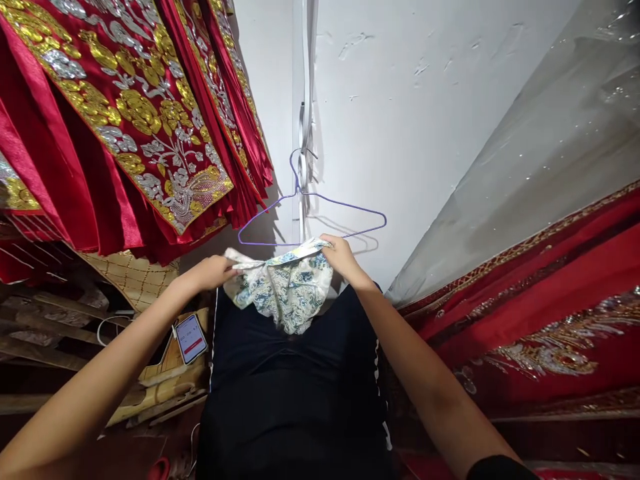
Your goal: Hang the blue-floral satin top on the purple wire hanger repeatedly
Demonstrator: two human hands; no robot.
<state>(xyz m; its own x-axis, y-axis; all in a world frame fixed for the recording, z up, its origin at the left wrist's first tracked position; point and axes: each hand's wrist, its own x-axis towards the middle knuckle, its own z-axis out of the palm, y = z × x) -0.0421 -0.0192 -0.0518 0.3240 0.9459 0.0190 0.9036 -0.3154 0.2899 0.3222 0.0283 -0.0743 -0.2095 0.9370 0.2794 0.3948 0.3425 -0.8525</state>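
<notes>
Both hands grip the patterned cloth [290, 293] by its upper edge, left [214, 272] and right [341, 259] at opposite ends, just below the hanger [350, 205]. A light, even pull, with the hands level, best straightens the bunched edge without stretching it.

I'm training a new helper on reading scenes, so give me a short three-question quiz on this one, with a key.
1. Multiple choice: what colour is the hanger?
A) green
B) purple
C) black

2. True or false: the left hand and the right hand both grip the cloth.

3. Fill the gap: the phone lies on the person's ____ side.

Key: 1 B; 2 true; 3 left.
</notes>
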